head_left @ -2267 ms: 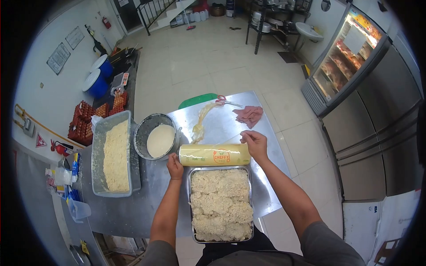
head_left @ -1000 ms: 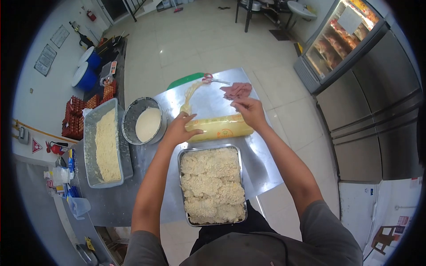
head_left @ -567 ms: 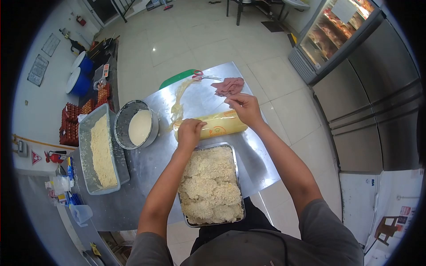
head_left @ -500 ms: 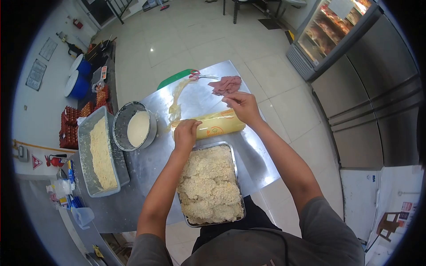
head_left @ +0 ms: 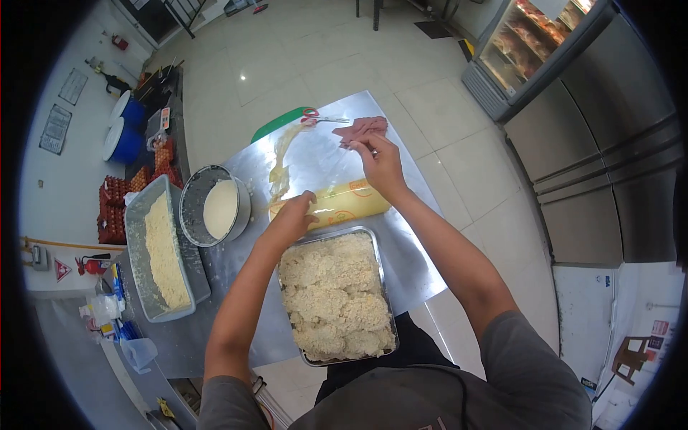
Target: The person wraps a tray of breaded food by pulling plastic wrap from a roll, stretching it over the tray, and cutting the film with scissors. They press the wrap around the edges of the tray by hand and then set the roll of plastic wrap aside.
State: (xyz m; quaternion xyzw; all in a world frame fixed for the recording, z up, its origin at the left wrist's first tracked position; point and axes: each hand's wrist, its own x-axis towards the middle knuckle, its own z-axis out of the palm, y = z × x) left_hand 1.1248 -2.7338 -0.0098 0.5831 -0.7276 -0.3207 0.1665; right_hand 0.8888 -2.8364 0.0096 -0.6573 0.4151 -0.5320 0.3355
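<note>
A yellowish roll of printed plastic film (head_left: 351, 203) lies across the metal table. My left hand (head_left: 290, 218) rests over its left end, fingers curled against the film. Beyond the roll, my right hand (head_left: 380, 163) is raised with thumb and fingertips drawn together beside a reddish-brown cloth (head_left: 367, 127); whatever the fingertips hold is too small to make out. On the near side of the roll sits a metal tray (head_left: 388, 304) heaped with crumb-coated pieces (head_left: 335, 294). Scissors with red handles (head_left: 311, 116) and a crumpled strip of film (head_left: 281, 161) lie at the far side.
To the left stand a round metal pot (head_left: 244, 208) of pale batter and a grey plastic tub (head_left: 197, 283) of flour-like crumbs. Stacked egg trays (head_left: 112, 208) and blue tubs (head_left: 125, 140) are farther left. A green board (head_left: 276, 125) shows past the table's far edge. Steel refrigerators (head_left: 573, 158) line the right.
My right hand has moved away from me toward the cloth. My left hand has shifted left and nearer on the roll, which has turned slightly.
</note>
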